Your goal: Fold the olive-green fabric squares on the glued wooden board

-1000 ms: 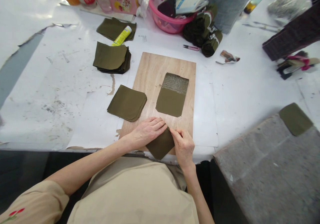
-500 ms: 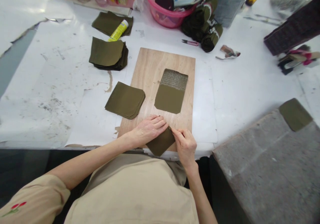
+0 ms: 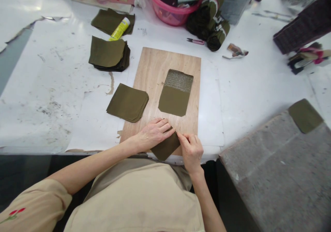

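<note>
An olive-green fabric piece (image 3: 165, 148) lies askew at the near edge of a wooden board (image 3: 152, 61). My left hand (image 3: 153, 132) rests flat across its upper left side, fingers stretched out and covering part of it. With thumb and forefinger, my right hand (image 3: 191, 149) pinches the piece's right corner, where a small fold seems to show. Farther up the board is another olive fabric piece (image 3: 173, 100) with two cut corners and a whitish, streaked band along its top. A stack of olive fabric pieces (image 3: 127, 102) overlaps the board's left edge.
Behind on the left are more olive stacks (image 3: 106, 52), a yellow glue stick (image 3: 120, 29) lying on one. A pink basket (image 3: 165, 13), thread snips (image 3: 196, 41) and dark green rolls (image 3: 214, 40) stand at the back. A grey slab (image 3: 274, 163) juts in at right.
The view has shifted slightly. My left fingers have spread a little toward the pinched corner; my right hand keeps its pinch there.
</note>
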Tool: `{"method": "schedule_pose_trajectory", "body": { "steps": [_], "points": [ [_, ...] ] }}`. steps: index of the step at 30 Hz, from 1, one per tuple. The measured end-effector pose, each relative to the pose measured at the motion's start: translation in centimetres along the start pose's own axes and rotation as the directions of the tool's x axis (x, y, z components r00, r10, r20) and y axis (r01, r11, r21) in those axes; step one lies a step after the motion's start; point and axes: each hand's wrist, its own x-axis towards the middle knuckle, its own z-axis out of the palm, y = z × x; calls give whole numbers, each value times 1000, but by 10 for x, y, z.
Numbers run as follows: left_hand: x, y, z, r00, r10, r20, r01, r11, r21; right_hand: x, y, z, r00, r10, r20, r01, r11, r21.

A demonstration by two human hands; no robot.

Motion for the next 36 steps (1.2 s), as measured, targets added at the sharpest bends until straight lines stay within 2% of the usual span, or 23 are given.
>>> {"method": "schedule_pose_trajectory", "body": {
  "steps": [4,9,16,32,36],
  "points": [
    [2,2,1,1000,13,4,-13,1000,-17,-2,0,0,1000,-5,5,5,1000,-29],
    [3,1,-1,1000,23,20,-22,997,-68,-3,5,-3,1000,5,6,-6,999,48],
    [4,4,-5,999,13,42,-12,999,-41,-5,8,-5,1000,-6,-2,6,997,71],
    [1,8,3,1000,18,-17,-18,1000,4,-12,11,-7,1000,-31,3,31,1000,6],
    [1,9,3,1000,30,-4,-30,999,30,-15,12,-6,999,-44,-1,44,999,-29]
  ]
}}
